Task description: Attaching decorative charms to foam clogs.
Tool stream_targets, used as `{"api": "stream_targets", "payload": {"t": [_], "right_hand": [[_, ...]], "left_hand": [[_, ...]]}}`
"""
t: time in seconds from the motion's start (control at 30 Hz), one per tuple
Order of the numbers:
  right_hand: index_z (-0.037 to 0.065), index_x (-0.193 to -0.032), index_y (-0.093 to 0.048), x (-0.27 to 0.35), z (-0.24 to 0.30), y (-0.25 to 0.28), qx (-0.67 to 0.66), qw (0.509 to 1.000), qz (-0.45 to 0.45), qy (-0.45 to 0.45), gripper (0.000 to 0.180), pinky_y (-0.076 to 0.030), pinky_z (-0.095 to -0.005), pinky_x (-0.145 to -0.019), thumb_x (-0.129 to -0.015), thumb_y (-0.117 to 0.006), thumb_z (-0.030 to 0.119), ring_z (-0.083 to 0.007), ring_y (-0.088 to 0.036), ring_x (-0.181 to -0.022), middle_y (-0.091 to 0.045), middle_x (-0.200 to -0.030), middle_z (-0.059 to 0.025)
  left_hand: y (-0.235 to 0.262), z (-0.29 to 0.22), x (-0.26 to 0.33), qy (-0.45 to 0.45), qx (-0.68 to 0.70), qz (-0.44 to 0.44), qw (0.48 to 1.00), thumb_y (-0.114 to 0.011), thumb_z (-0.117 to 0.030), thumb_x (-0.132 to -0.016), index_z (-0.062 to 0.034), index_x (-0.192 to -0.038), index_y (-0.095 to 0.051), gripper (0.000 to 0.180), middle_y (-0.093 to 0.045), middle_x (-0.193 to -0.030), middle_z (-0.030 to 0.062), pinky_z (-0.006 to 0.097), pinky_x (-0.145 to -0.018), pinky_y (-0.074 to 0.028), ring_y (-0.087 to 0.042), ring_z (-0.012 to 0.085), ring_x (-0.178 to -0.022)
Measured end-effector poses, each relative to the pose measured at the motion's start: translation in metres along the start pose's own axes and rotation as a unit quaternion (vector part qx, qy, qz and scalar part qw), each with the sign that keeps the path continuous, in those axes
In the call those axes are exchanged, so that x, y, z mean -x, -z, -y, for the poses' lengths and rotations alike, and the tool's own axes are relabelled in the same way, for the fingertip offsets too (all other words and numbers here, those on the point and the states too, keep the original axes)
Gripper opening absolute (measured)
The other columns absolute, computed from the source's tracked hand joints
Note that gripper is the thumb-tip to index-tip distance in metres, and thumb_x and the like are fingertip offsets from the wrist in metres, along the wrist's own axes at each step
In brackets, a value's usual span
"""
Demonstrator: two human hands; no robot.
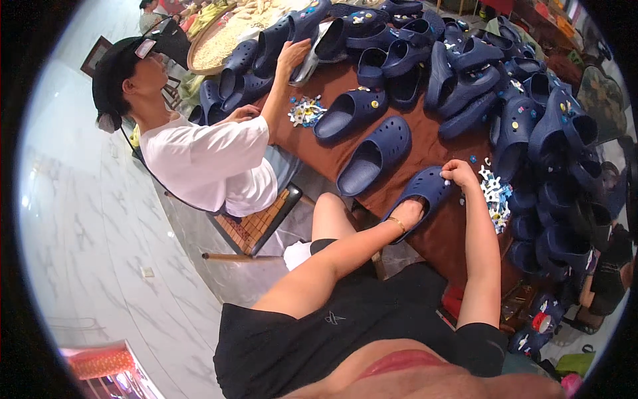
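A navy clog (432, 188) with holes in its upper lies tilted at the table's near edge. My left hand (411, 211) reaches inside its opening and holds it; the fingertips are hidden under the upper. My right hand (460, 174) pinches a small white shoe charm at the clog's toe, mostly covered by the fingers. Just beyond lies another navy clog (375, 156) with no charms on it. A navy clog with a few charms (350, 115) rests farther back. Right of my right hand is a pile of white and blue charms (495, 196).
Many navy clogs (465, 86) are heaped along the back and right of the brown-covered table (306, 149). Another charm pile (306, 111) sits near a seated person (206, 156) on the left, who reaches toward clogs. A round tray (222, 46) stands behind.
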State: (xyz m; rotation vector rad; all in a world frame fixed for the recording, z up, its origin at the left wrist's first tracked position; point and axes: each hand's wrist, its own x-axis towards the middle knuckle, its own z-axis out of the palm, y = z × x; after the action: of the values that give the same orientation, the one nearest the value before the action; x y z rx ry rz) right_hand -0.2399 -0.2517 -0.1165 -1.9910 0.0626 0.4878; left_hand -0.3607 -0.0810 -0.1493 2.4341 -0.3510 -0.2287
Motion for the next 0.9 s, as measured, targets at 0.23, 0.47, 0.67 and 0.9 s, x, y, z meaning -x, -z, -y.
{"api": "stream_targets", "payload": {"t": [0.23, 0.47, 0.67, 0.9], "right_hand": [[0.003, -0.061, -0.06, -0.024, 0.02, 0.006, 0.269, 0.934, 0.053, 0.229, 0.01, -0.042, -0.032, -0.048, -0.056, -0.064, 0.011, -0.0148, -0.05, -0.05, -0.058, -0.056, -0.0073], [0.005, -0.077, -0.065, -0.025, 0.007, 0.018, 0.159, 0.979, 0.034, 0.12, 0.017, -0.046, -0.0291, -0.062, -0.06, -0.069, 0.01, -0.0151, -0.058, -0.067, -0.063, -0.072, -0.0071], [0.005, -0.084, -0.063, -0.028, 0.024, 0.012, 0.285, 0.957, 0.048, 0.033, 0.033, -0.046, -0.0329, -0.069, -0.056, -0.074, 0.017, -0.0244, -0.059, -0.078, -0.062, -0.083, -0.011], [0.004, -0.081, -0.065, -0.037, 0.037, 0.01, 0.447, 0.885, 0.121, 0.057, 0.03, -0.045, -0.0313, -0.072, -0.061, -0.071, 0.025, -0.0217, -0.059, -0.078, -0.063, -0.086, -0.0103]], "left_hand": [[-0.018, 0.025, -0.01, -0.025, -0.08, -0.093, 0.992, -0.052, -0.021, -0.071, -0.0005, -0.061, -0.056, 0.023, -0.056, -0.062, 0.0214, 0.043, -0.054, -0.046, -0.055, 0.0346, -0.055], [0.0, 0.007, -0.019, -0.074, -0.111, -0.053, 0.99, -0.054, -0.022, -0.074, 0.0024, -0.066, -0.058, 0.026, -0.057, -0.069, 0.021, 0.043, -0.064, -0.045, -0.055, 0.036, -0.066], [-0.005, 0.011, -0.012, -0.062, -0.123, -0.027, 0.99, -0.054, -0.022, -0.075, 0.002, -0.067, -0.056, 0.025, -0.057, -0.07, 0.0202, 0.044, -0.065, -0.044, -0.055, 0.0356, -0.068], [-0.002, 0.01, -0.009, -0.06, -0.126, -0.04, 0.989, -0.053, -0.021, -0.074, 0.0015, -0.063, -0.056, 0.025, -0.056, -0.069, 0.0204, 0.043, -0.064, -0.044, -0.055, 0.0358, -0.066]]}}
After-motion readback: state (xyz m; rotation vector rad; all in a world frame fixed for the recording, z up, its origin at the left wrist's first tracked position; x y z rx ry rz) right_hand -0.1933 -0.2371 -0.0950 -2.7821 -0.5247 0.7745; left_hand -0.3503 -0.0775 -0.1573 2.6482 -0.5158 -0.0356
